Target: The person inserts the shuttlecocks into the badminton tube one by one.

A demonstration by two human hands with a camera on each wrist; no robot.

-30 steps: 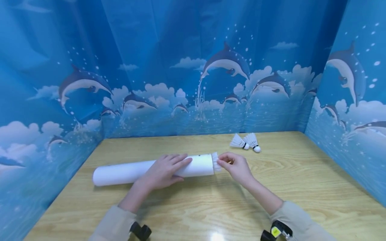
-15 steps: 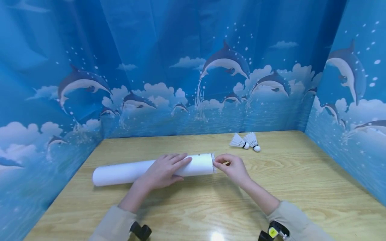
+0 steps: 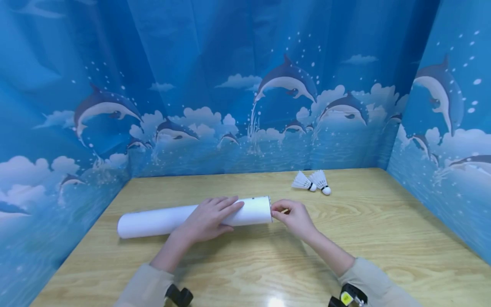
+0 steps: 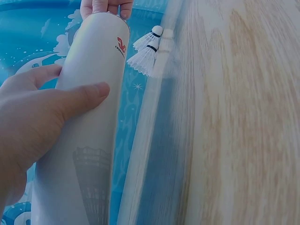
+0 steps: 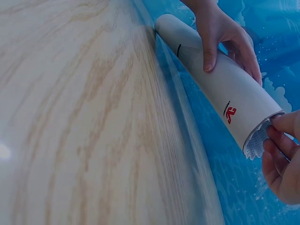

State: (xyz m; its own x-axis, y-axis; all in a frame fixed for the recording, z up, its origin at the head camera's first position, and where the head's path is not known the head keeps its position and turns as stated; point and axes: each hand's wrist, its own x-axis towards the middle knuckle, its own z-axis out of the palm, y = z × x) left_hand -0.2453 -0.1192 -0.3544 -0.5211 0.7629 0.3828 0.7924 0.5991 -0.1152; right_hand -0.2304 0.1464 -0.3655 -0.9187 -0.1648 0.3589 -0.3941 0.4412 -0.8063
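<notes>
A long white tube (image 3: pixel 161 219) lies on its side across the wooden table (image 3: pixel 383 238). My left hand (image 3: pixel 215 213) grips the tube near its right end, fingers over the top and thumb (image 5: pixel 208 51) on the near side. At the tube's open mouth, my right hand (image 3: pixel 278 211) pinches a white shuttlecock (image 5: pixel 257 144). The shuttlecock is almost wholly inside and only its feather edge sticks out. The left wrist view shows the tube (image 4: pixel 93 117) under my left hand (image 4: pixel 42 122), with a red logo near the mouth.
Two more white shuttlecocks (image 3: pixel 311 182) lie together on the table behind and to the right of the tube; the left wrist view shows these shuttlecocks (image 4: pixel 145 51) too. Blue dolphin-print curtains (image 3: pixel 245 106) wall the table at the back and both sides.
My right hand has moved left to the tube's mouth and pushed the shuttlecock in; its feathers stuck out a second ago and now barely show. The left hand and tube stayed put.
</notes>
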